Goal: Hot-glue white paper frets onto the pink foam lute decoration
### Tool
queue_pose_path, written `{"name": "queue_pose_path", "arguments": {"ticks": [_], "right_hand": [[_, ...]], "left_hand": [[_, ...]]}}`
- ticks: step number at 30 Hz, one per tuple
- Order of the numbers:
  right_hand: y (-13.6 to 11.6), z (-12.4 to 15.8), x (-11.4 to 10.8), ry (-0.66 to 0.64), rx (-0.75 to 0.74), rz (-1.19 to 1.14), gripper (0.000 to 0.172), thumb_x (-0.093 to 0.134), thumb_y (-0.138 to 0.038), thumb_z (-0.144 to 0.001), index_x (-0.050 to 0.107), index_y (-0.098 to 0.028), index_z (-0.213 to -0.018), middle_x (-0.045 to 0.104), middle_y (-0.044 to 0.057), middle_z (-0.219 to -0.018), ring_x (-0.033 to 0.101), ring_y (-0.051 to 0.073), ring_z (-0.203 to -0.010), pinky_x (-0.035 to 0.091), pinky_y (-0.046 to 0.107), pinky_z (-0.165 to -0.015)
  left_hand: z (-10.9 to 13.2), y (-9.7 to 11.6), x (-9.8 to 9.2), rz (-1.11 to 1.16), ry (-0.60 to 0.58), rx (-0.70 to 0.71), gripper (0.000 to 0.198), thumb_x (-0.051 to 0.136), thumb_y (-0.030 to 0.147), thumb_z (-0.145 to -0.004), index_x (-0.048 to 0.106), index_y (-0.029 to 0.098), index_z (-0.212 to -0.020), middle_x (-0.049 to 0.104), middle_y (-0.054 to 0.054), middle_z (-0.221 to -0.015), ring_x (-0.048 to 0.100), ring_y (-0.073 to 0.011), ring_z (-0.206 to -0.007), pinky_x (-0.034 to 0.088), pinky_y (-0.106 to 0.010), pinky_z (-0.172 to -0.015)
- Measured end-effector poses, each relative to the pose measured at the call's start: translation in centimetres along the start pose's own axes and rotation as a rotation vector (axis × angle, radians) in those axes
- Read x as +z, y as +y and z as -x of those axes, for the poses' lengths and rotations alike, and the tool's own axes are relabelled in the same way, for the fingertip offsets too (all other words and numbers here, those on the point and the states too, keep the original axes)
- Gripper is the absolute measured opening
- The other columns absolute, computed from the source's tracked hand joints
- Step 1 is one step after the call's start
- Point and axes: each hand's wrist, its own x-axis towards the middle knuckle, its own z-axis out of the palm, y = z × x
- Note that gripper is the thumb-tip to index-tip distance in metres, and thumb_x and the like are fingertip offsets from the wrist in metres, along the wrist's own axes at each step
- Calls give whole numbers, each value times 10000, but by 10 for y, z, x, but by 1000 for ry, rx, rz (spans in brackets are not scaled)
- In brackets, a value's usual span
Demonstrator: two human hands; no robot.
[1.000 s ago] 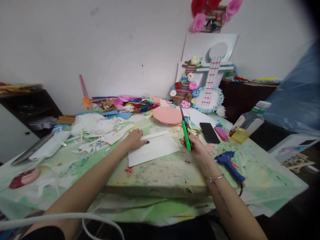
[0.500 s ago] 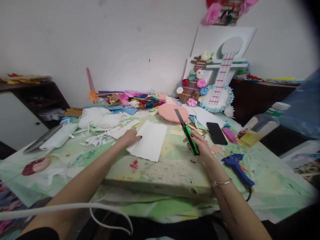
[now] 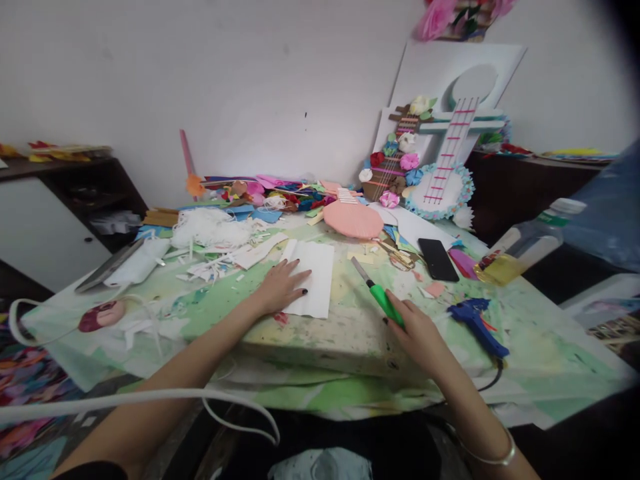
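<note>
My left hand (image 3: 281,288) lies flat with fingers spread on a white sheet of paper (image 3: 315,277), which sits upright-long on the paint-stained green table (image 3: 345,320). To the right, my right hand (image 3: 419,332) grips the handle of a green utility knife (image 3: 379,291). Its bare blade points up and left over the table, a short way right of the sheet.
A blue glue gun (image 3: 475,320), a black phone (image 3: 438,259) and a bottle of yellow liquid (image 3: 525,248) lie to the right. Scissors (image 3: 396,255), a pink paper guitar (image 3: 353,217), coloured scraps (image 3: 260,197) and white shreds (image 3: 210,230) crowd the back. Decorated guitars (image 3: 435,160) lean on the wall.
The white sheet has been turned from lying wide to lying long. My left hand now presses flat on it. My right hand has lowered the knife toward the table, nearer to me.
</note>
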Motion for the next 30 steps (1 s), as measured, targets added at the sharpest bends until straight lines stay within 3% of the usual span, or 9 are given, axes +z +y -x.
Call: {"name": "queue_pose_path", "arguments": {"ticks": [6,13,16,20,22,26,30], "right_hand": [[-22,46,-16,15,-40,-95,416,448,-249,-875,514,-233,-1285,626,74,-972,621,194,-856,477,302,-754],[-39,103,-27,164,7,-116,386,484,-253,-869,557,-212,-1246,622,57,-871,632,166,-744,495,267,-668],[-40,121,-25,150,-22,-121,383,494,-249,-867,567,-224,-1242,629,52,-864,640,155,-736,505,245,-653],[-45,133,-15,90,-26,-123,373,483,-230,-868,584,-232,-1228,635,52,-856,644,143,-685,516,236,-630],[-46,133,-10,76,-23,-110,378,472,-225,-869,586,-234,-1229,635,56,-850,641,145,-661,519,243,-618],[-46,131,-4,71,-3,-89,384,456,-244,-877,583,-237,-1239,635,72,-850,633,154,-627,517,257,-585],[-47,130,-2,61,18,-66,383,452,-245,-876,588,-246,-1234,640,83,-859,628,164,-619,524,278,-604]], "left_hand": [[-2,10,13,-27,-41,-152,413,362,368,-923,498,298,-1307,397,-101,-1423,337,-311,-1307,279,-485,-1050],[8,48,11,-26,-70,-316,579,287,569,-894,323,312,-1412,369,-121,-1438,270,-387,-1326,289,-541,-1008],[10,52,7,-21,-87,-323,561,259,566,-900,266,366,-1424,356,-95,-1451,265,-386,-1331,277,-554,-1013],[8,52,2,-34,-70,-356,534,307,534,-898,328,352,-1401,292,-102,-1486,254,-392,-1338,301,-588,-987],[4,54,1,-63,-34,-305,495,357,458,-900,406,296,-1364,273,-101,-1496,208,-377,-1361,276,-604,-1007],[-7,65,2,-32,-11,-38,426,339,291,-911,468,198,-1307,330,-92,-1474,181,-279,-1388,228,-546,-1077],[-17,73,8,50,-77,34,464,297,371,-931,404,211,-1353,347,-82,-1467,201,-272,-1385,223,-556,-1075]]}}
